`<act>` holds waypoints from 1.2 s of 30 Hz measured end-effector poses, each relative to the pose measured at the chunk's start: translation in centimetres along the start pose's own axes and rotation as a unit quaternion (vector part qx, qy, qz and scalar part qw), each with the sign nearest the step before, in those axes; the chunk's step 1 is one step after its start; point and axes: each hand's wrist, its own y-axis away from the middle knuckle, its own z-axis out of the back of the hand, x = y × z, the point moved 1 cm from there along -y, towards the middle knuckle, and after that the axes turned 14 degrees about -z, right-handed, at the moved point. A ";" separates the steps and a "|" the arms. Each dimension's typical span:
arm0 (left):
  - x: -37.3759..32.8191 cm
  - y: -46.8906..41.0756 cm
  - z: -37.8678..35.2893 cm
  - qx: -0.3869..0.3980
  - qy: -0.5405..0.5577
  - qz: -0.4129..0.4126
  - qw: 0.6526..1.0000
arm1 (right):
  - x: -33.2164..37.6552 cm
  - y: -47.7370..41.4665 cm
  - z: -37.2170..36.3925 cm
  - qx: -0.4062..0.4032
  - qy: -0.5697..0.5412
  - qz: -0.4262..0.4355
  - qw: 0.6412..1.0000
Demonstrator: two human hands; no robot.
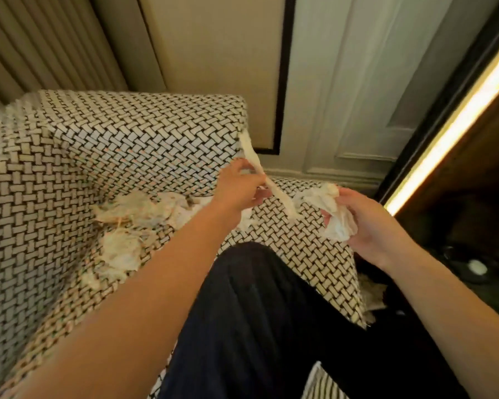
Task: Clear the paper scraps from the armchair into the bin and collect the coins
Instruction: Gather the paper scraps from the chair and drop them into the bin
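The armchair [121, 145] is covered in black-and-white woven fabric. My left hand [236, 188] pinches a long twisted strip of white paper [274, 191] that runs from the chair's back corner down toward my right hand. My right hand [363, 220] grips a crumpled wad of white paper [329, 208] over the right armrest. More paper scraps [144, 208] lie in a heap on the seat, with another clump [118, 254] nearer to me. No coins or bin show.
My knee in dark trousers [257, 312] rests on the seat's front. White panelled wall [343, 96] stands behind the chair. A dark cabinet with a bright light strip [450, 125] is close on the right. Some pale scraps [372, 292] lie low beside the armrest.
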 end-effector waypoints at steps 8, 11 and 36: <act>5.4 0.0 -13.2 0.063 0.069 0.121 0.988 | -0.4 4.3 9.7 -0.127 -0.103 0.049 0.985; 7.6 0.2 -16.6 0.060 0.075 0.145 0.985 | -1.6 4.5 12.7 -0.193 -0.099 0.060 0.975; 14.0 0.4 -22.1 0.250 -0.058 0.128 0.958 | -9.3 -4.3 19.6 -0.240 -0.488 -0.096 0.834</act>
